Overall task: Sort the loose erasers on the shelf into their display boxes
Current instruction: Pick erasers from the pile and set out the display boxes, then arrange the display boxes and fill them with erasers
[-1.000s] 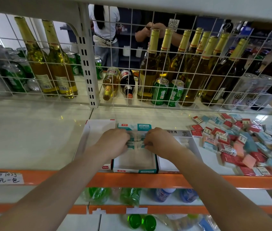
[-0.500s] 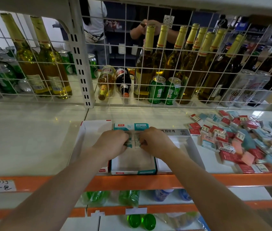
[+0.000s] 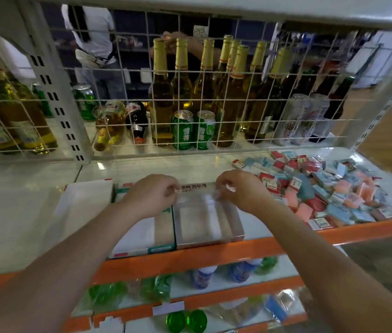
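White shelf (image 3: pixel 34 207) with an orange front edge (image 3: pixel 214 254) is shown carrying three open display boxes side by side near that edge. The left box (image 3: pixel 79 205) is white and appears empty. The middle box (image 3: pixel 142 234) is white with teal and red trim and is partly covered by the left forearm. The right box (image 3: pixel 208 224) is grey-walled, its inside divided lengthwise, with a printed flap (image 3: pixel 193 187) standing at its back; no erasers are seen inside it. The left hand (image 3: pixel 151 195) is held over the back of the middle and right boxes, fingers curled, the fingertips pinched at the left end of the flap. The right hand (image 3: pixel 240 191) is held over the back right corner of the right box, fingers curled and pinched on something small and pale (image 3: pixel 229 187); what it is cannot be told through the blur. A pile of loose erasers (image 3: pixel 329 188), in red, blue and pink wrappers, is spread over the right part of the shelf, just beside the right hand and apart from the boxes. A white wire grid (image 3: pixel 214 97) is set behind the shelf. Beyond it, gold-capped bottles (image 3: pixel 183 87) are stood upright, two green cans (image 3: pixel 193 133) are placed before them, and two small bottles (image 3: pixel 122 123) are laid down. Bottles in green and blue (image 3: pixel 202 276) are stored on the lower shelf.
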Action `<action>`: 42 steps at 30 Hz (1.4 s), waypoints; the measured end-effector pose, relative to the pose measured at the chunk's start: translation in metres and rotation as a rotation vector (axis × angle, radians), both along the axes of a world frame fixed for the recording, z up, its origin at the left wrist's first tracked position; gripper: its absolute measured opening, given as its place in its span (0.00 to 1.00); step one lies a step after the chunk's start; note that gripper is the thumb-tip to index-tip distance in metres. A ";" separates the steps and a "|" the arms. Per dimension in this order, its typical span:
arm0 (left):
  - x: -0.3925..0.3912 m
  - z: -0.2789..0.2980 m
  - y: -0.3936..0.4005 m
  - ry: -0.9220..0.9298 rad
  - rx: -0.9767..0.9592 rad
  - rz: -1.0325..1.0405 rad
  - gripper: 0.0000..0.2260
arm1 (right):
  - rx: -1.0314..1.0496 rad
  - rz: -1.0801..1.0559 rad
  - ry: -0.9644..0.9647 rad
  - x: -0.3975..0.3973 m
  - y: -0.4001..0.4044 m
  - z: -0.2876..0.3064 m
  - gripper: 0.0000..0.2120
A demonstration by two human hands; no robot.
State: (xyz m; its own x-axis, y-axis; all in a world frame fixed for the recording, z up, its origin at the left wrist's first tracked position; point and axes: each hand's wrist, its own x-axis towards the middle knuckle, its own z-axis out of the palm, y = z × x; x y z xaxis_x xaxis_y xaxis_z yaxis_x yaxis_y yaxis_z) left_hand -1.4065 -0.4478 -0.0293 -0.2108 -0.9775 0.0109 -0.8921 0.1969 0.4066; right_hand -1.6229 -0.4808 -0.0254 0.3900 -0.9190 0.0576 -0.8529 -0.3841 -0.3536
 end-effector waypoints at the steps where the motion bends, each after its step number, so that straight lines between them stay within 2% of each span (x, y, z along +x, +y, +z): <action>1: -0.012 0.001 -0.003 0.008 -0.001 -0.006 0.12 | 0.003 -0.009 0.003 -0.011 -0.001 0.001 0.12; 13: -0.164 -0.010 -0.040 0.075 0.041 0.012 0.11 | 0.049 -0.060 0.086 -0.143 -0.031 -0.001 0.14; 18: -0.202 -0.019 -0.049 0.011 0.130 0.051 0.10 | 0.046 -0.049 0.067 -0.174 -0.045 -0.006 0.12; 21: -0.212 -0.026 -0.051 0.062 0.166 0.073 0.12 | 0.066 -0.038 0.060 -0.186 -0.050 -0.007 0.14; 26: -0.220 -0.027 -0.054 0.027 0.223 0.097 0.19 | 0.077 -0.045 0.062 -0.201 -0.062 -0.010 0.15; 34: -0.221 -0.029 -0.060 0.168 0.186 0.196 0.12 | 0.176 -0.045 0.108 -0.201 -0.078 -0.004 0.21; 42: -0.214 -0.033 -0.064 0.413 0.205 0.238 0.14 | 0.214 0.036 0.177 -0.197 -0.087 -0.007 0.19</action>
State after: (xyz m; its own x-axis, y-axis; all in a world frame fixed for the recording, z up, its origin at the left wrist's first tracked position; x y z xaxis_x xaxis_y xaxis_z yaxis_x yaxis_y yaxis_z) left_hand -1.6204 -0.5121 -0.0619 -0.0009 -0.9886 -0.1508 -0.6596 -0.1128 0.7431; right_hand -1.8198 -0.5677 -0.0327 0.4096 -0.8882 -0.2082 -0.8957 -0.3482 -0.2766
